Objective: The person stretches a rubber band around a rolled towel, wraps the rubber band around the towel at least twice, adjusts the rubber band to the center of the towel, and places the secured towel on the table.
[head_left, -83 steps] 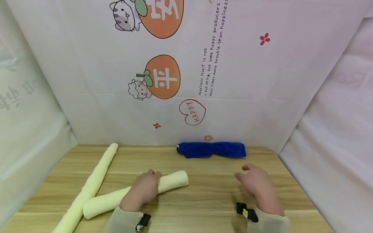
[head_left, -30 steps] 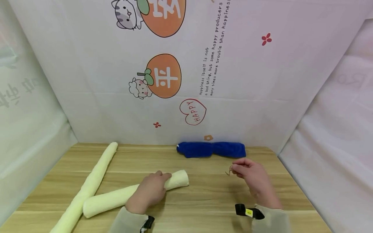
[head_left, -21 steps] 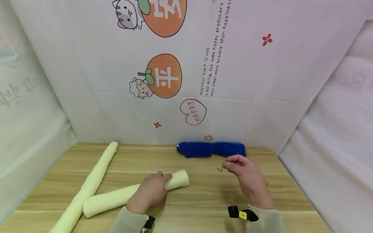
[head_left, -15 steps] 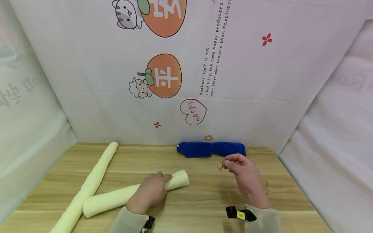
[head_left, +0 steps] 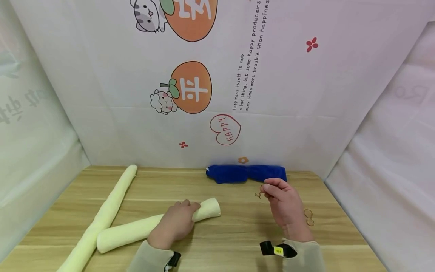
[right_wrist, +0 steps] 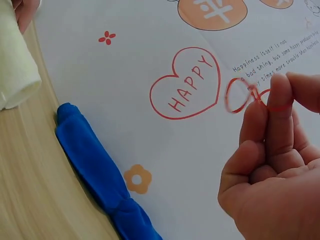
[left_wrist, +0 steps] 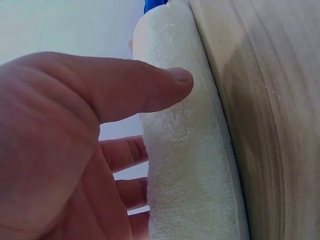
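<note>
While left hand [head_left: 176, 223] grips 1 of 2 cream rolls [head_left: 129, 232], right hand [head_left: 288, 209] pinches 1 band [right_wrist: 255, 94].

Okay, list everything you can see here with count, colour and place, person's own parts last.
Table: one, wood-toned, beneath everything
Long roll: one, pale yellow, left side
Short roll: one, pale yellow, its left end at the long roll
Blue roll: one, blue, back edge
Pinched band: one, reddish, at the right fingertips
Loose band: one or more, orange-brown, table's right side
Printed sheet: one, white, behind
Side sheets: two, white, left and right
Wrist straps: two, black, one per wrist
Sleeves: two, beige, bottom
Left hand: one, bare, gripping short roll
Right hand: one, bare, pinching band
</note>
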{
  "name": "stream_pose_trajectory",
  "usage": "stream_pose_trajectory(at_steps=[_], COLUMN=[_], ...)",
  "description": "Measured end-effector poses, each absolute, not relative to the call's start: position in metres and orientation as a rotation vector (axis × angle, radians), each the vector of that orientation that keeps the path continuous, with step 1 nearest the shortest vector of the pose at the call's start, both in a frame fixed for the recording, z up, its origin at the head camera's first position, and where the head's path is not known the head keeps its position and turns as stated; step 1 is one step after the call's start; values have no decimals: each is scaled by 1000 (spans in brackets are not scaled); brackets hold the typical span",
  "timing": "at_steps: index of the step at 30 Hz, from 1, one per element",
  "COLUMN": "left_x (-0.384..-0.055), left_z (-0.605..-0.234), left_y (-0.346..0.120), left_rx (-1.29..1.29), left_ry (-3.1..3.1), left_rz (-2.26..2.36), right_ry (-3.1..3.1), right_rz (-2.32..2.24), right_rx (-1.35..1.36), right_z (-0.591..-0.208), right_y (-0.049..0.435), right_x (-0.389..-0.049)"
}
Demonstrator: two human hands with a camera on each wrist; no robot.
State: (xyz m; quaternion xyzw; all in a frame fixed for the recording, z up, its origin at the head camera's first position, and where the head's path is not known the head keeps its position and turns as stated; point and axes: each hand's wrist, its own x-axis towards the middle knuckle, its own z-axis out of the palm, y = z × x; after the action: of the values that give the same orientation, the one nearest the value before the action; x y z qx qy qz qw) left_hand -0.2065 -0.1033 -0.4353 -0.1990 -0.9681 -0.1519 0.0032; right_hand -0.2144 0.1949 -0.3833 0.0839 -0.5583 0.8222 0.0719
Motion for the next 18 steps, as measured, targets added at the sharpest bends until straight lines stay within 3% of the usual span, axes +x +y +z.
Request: stream_pose_trajectory(at_steps=[18], left_x=[-207], left_z=[-437], left_y=[-104], left_rx=[-613], left_ry=[-3058], left_rz=[-475], right_ry=[-1751], right_rz=[2529], right_rx=[184], right_z=[-386], right_y=[191], right_x=[-219])
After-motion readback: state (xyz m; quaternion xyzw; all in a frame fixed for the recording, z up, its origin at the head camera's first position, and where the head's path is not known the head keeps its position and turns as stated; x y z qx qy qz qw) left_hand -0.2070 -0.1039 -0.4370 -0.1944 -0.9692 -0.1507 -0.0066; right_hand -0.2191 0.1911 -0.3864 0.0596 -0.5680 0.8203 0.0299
